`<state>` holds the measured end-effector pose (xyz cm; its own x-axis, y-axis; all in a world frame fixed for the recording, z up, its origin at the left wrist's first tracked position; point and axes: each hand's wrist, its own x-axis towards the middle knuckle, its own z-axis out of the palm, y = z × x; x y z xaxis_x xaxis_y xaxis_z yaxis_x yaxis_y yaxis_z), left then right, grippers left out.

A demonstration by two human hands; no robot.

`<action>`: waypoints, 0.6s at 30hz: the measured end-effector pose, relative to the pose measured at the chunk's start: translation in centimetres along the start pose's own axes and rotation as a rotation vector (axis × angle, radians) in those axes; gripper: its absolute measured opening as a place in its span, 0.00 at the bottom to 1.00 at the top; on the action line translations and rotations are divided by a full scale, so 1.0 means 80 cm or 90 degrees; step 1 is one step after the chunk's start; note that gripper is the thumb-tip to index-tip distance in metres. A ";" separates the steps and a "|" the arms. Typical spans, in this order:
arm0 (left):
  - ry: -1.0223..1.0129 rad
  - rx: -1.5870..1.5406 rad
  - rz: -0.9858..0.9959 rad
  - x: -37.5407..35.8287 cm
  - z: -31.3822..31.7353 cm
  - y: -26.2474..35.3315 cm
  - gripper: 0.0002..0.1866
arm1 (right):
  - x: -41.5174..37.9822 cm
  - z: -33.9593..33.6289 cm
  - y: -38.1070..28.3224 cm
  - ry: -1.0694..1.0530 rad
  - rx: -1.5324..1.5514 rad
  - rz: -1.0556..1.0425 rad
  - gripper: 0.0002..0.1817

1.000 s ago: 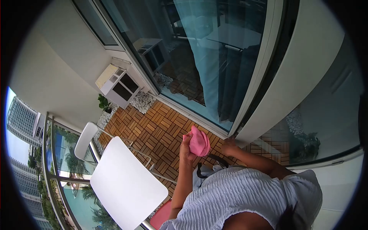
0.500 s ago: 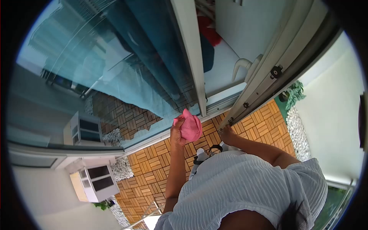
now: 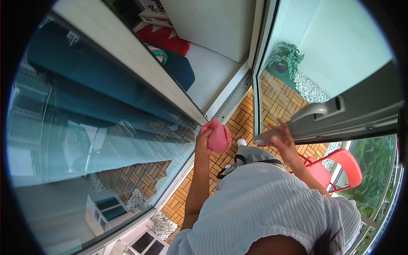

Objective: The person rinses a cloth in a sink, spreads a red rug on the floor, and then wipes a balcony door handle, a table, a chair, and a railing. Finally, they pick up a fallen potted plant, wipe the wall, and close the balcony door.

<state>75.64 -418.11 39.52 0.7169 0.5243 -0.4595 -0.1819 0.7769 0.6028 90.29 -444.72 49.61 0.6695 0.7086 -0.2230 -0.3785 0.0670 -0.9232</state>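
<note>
My left hand (image 3: 205,142) is wrapped round a bunched pink cloth (image 3: 219,136), held in front of me beside the edge of the large glass pane (image 3: 114,140). My right hand (image 3: 282,142) has its fingers spread close to the edge of the glass door (image 3: 306,132), which stands swung outward. A grey door handle (image 3: 316,111) sits on the door frame just beyond my right fingers. Nothing shows in the right hand.
Through the doorway lie a pale floor (image 3: 210,70) and a red rug (image 3: 170,40). A red chair (image 3: 346,168) stands to the right near the glass railing. Wooden tiles (image 3: 189,182) cover the ground. A potted plant (image 3: 287,57) shows through the door glass, and a small white cabinet (image 3: 146,244) stands lower left.
The door has swung wider open, to the right. My right hand has left its lower edge and spread its fingers. The left hand keeps the pink cloth, and my view has turned.
</note>
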 end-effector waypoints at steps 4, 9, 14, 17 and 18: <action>-0.002 0.063 -0.047 0.086 0.023 0.008 0.19 | 0.019 0.019 -0.073 0.120 -0.011 -0.314 0.37; -0.052 0.076 -0.096 0.228 0.062 0.024 0.17 | 0.061 0.008 -0.129 0.491 -0.265 -0.377 0.28; -0.014 0.053 -0.113 0.392 0.090 0.021 0.16 | 0.076 -0.040 -0.114 0.783 -0.135 -0.438 0.30; -0.045 0.109 -0.143 0.461 0.130 0.025 0.16 | 0.082 -0.057 -0.112 0.986 -0.119 -0.440 0.29; -0.062 0.142 -0.166 0.485 0.141 0.026 0.16 | 0.079 -0.069 -0.110 1.022 -0.111 -0.437 0.29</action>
<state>110.67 -400.07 30.35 0.7826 0.2741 -0.5589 0.1597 0.7794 0.6058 101.38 -444.72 54.57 0.6172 -0.7536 0.2261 0.2135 -0.1162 -0.9700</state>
